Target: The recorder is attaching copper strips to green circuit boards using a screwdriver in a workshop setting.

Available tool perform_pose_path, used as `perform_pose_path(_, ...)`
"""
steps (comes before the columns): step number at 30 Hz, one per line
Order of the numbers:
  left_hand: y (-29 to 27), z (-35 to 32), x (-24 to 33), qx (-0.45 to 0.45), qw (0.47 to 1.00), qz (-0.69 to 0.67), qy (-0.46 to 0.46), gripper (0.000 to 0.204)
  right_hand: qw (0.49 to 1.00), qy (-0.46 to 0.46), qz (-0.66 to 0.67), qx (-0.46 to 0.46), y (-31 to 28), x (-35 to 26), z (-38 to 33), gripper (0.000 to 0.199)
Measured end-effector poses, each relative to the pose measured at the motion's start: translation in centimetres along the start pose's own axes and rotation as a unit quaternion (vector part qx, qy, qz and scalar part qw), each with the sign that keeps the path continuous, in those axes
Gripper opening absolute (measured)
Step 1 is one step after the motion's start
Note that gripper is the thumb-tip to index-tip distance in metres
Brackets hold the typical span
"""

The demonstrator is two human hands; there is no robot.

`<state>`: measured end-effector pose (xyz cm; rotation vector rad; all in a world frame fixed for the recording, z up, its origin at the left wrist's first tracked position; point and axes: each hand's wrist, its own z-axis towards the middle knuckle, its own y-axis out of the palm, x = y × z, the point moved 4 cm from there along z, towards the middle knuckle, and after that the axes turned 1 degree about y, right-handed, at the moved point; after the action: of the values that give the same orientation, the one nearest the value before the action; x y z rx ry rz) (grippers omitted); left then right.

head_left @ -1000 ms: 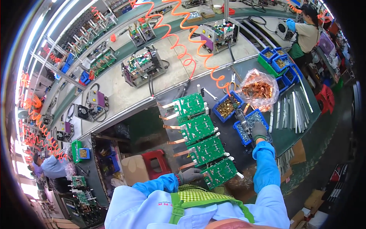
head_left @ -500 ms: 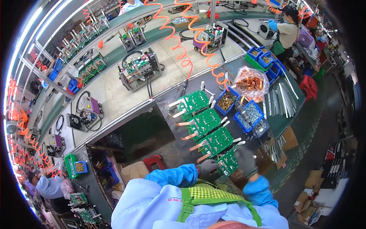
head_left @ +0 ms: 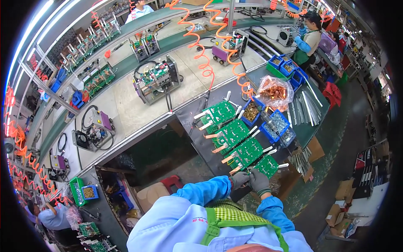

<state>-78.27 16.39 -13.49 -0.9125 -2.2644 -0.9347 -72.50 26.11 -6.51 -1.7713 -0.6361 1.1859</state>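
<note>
Four bright green circuit boards (head_left: 239,140) with silvery and orange end tabs lie in a row on a dark grey bench top (head_left: 197,126), beside royal-blue plastic bins (head_left: 275,126) holding brassy and silvery small parts. A clear bag of coppery orange pieces (head_left: 273,91) sits behind them, under a neon-orange coiled hose (head_left: 201,54). The left hand (head_left: 240,179) and right hand (head_left: 259,180) wear grey knit gloves, green at the right cuff, with sky-blue sleeve covers and a green-and-yellow checked apron bib (head_left: 235,214).
</note>
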Motion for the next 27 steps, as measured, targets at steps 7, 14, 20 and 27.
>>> perform_pose_path(7, 0.7, 0.5, 0.5, -0.003, 1.0, 0.009, -0.017, 0.021, 0.997, -0.023, 0.061, 0.052, -1.5, 1.1, -0.3, 0.02)
perform_pose_path(14, -0.1, 1.4, -0.7, -0.045, 0.85, 0.415, 0.321, 0.029, 0.994, -0.032, 0.086, 0.053, -2.5, 1.3, -0.9, 0.022)
perform_pose_path(20, 1.2, -1.2, -0.3, -0.031, 0.999, 0.014, 0.014, 0.024, 0.989, -0.032, 0.127, 0.071, -1.1, 2.6, -1.9, 0.021)
perform_pose_path(27, 3.7, -0.9, -0.5, 0.014, 1.0, -0.014, 0.008, 0.03, 0.999, -0.033, 0.038, 0.01, -3.8, 3.8, -3.5, 0.026)
